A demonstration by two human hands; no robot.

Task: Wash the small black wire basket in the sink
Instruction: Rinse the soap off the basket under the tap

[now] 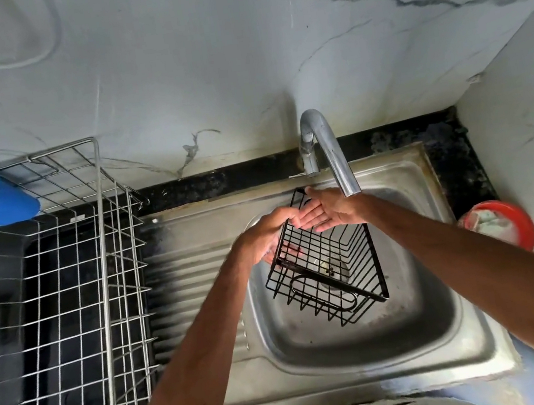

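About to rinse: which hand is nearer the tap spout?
Right. The right hand sits just beside the tap spout; the left hand grips the basket farther left.

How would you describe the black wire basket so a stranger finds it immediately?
Find the steel sink under the curved tap. Above its bowl the left hand grips a small wire basket. It is black; the large rack beside it is silver.

The black countertop point(247, 174) bears a steel sink point(421, 366), a wire rack point(99, 192) and a red tub point(520, 225).
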